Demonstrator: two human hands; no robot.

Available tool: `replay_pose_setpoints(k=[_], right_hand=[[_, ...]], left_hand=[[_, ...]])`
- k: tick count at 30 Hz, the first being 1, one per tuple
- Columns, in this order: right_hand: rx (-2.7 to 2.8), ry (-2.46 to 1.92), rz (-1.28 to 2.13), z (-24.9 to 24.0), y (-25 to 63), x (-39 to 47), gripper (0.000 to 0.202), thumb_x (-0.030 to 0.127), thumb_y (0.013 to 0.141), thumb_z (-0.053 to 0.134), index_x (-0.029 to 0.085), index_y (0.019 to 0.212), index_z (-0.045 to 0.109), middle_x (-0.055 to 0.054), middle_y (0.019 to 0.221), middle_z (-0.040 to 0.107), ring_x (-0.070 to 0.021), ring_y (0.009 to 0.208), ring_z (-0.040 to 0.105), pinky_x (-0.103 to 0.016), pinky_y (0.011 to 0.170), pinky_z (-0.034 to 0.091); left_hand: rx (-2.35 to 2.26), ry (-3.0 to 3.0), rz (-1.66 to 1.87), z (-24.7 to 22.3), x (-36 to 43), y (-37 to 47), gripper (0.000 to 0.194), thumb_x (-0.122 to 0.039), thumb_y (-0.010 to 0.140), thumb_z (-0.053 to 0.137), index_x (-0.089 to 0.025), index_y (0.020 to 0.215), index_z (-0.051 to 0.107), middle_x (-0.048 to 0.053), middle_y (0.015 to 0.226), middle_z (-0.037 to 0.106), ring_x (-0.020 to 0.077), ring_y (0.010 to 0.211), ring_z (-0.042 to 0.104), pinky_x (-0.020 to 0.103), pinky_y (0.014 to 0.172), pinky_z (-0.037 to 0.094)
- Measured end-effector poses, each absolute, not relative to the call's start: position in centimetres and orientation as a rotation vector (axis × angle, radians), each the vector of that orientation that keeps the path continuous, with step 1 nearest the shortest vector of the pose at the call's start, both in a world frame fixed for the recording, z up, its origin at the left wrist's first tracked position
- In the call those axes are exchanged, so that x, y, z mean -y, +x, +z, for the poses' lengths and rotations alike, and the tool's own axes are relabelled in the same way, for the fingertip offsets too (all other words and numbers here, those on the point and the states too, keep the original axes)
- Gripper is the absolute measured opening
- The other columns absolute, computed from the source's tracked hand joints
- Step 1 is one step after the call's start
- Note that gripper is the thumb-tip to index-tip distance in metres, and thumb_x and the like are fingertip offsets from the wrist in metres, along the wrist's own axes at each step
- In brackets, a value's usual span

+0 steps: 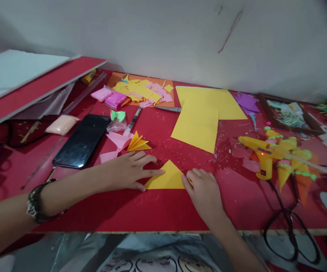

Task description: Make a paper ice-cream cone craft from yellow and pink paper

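A yellow paper triangle point(167, 177) lies flat on the red table point(157, 211), its point toward the wall and its long edge toward me. My left hand point(136, 170) rests at its left side, fingers spread, the index fingertip on the paper. At the right corner my right hand point(203, 187) has its fingers curled together, with the corner pinched by thumb and fingers. A folded yellow paper piece point(137, 143) sits just beyond my left hand, beside pink paper pieces point(119, 139).
Two yellow sheets point(199, 124) and scissors point(169, 108) lie further back. A black phone point(82, 141) is at the left. On the right are a yellow glue gun point(265, 155) with a looped black cord, paper cones point(284, 173) and a tray point(313, 126) of scraps.
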State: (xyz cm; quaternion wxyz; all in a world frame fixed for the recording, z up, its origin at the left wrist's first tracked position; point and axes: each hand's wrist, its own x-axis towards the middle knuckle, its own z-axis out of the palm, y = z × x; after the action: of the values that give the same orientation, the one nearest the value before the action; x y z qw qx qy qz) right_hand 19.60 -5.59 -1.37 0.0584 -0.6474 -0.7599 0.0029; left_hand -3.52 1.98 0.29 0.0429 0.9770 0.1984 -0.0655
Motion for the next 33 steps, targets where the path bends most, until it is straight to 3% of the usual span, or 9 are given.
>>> replay_pose_setpoints(k=[5,8,11,14,21,33], right_hand=[[2.314,-1.953,0.063,-1.0,19.7,5.5,0.017,0.026,0.083,0.043,0.018,0.071,0.053,-0.002,0.069,0.056,-0.0156,0.068,0.049,-0.029,0.062,0.029],[2.384,-1.804,-0.079,-0.7,18.9,6.0,0.02,0.018,0.082,0.043,0.018,0.1,0.052,-0.006,0.091,0.057,-0.0192,0.085,0.049,-0.036,0.08,0.032],[2.606,-1.453,-0.158,-0.9,17.4,6.9,0.032,0.014,0.084,0.038,0.023,0.113,0.047,-0.006,0.104,0.054,-0.0198,0.094,0.046,-0.047,0.096,0.02],[2.712,-1.265,-0.042,-1.2,16.1,7.6,0.031,0.02,0.084,0.04,0.026,0.112,0.049,-0.005,0.107,0.053,-0.0192,0.095,0.045,-0.044,0.097,0.022],[2.738,-1.341,0.104,-0.3,16.6,7.6,0.031,0.022,0.082,0.044,0.03,0.112,0.05,-0.004,0.111,0.053,-0.0213,0.097,0.046,-0.039,0.087,0.035],[2.699,-1.715,-0.095,2.0,20.9,9.0,0.033,0.021,0.07,0.059,0.028,0.102,0.061,-0.01,0.11,0.058,-0.0303,0.105,0.047,-0.044,0.08,0.041]], left_hand=[[-0.628,2.934,-0.207,0.6,-2.0,-3.5,0.064,-0.042,0.075,0.055,-0.036,0.131,0.026,0.006,0.128,0.039,0.0257,0.112,0.039,0.036,0.094,0.028],[-0.665,2.908,-0.21,0.7,-1.9,-3.3,0.065,-0.041,0.074,0.057,-0.035,0.131,0.027,0.007,0.127,0.039,0.0256,0.112,0.039,0.036,0.094,0.028],[-0.669,2.894,-0.202,0.8,-2.0,-3.2,0.067,-0.038,0.071,0.06,-0.035,0.13,0.029,0.007,0.126,0.04,0.0257,0.113,0.037,0.037,0.094,0.029],[-0.655,2.875,-0.152,0.6,-2.3,-3.2,0.067,-0.036,0.07,0.062,-0.035,0.13,0.03,0.007,0.126,0.04,0.0245,0.114,0.037,0.036,0.095,0.029],[-0.649,2.872,-0.139,0.0,-2.5,-3.3,0.071,-0.039,0.069,0.062,-0.035,0.13,0.027,0.007,0.127,0.039,0.027,0.117,0.034,0.039,0.095,0.029],[-0.67,2.861,-0.175,0.8,-2.3,-3.0,0.065,-0.038,0.071,0.06,-0.034,0.129,0.031,0.008,0.124,0.043,0.0261,0.113,0.039,0.037,0.091,0.033]])
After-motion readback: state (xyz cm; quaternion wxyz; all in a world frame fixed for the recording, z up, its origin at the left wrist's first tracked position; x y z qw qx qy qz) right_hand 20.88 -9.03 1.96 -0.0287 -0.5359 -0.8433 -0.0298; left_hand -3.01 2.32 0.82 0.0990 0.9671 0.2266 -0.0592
